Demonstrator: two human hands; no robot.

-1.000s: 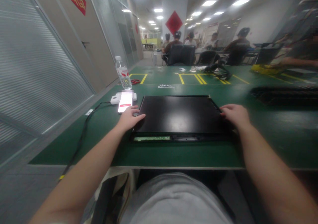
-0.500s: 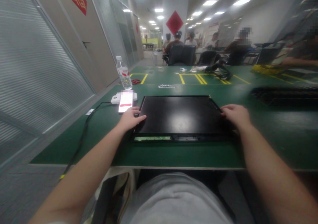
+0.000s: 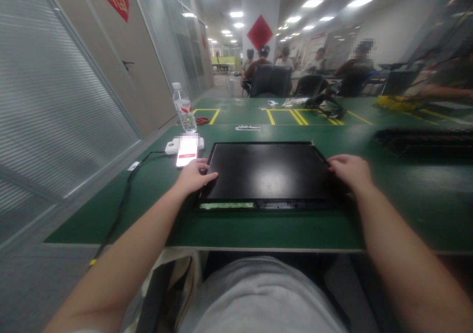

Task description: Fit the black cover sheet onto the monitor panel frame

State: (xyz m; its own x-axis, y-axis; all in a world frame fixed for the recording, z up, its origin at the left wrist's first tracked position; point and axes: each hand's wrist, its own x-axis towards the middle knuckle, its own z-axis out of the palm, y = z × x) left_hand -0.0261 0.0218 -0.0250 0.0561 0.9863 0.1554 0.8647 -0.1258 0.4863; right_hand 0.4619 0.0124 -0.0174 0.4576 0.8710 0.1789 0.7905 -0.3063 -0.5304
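Observation:
A black flat display panel (image 3: 266,170) lies face up on the green table (image 3: 273,232) in front of me. Along its near edge runs a strip with a green circuit board (image 3: 226,206) showing at the left. My left hand (image 3: 193,175) grips the panel's left edge, the thumb on top and the fingers at the side. At the right edge, near the far corner, my right hand (image 3: 351,171) pinches the rim with thumb and fingers. The undersides of both grips are hidden.
Left of the panel lie a lit phone (image 3: 187,151), a white power strip (image 3: 171,147) with a black cable (image 3: 123,202), a water bottle (image 3: 185,110) and red scissors (image 3: 201,121). Dark stacked parts (image 3: 424,143) sit at the right. Several people sit beyond the table.

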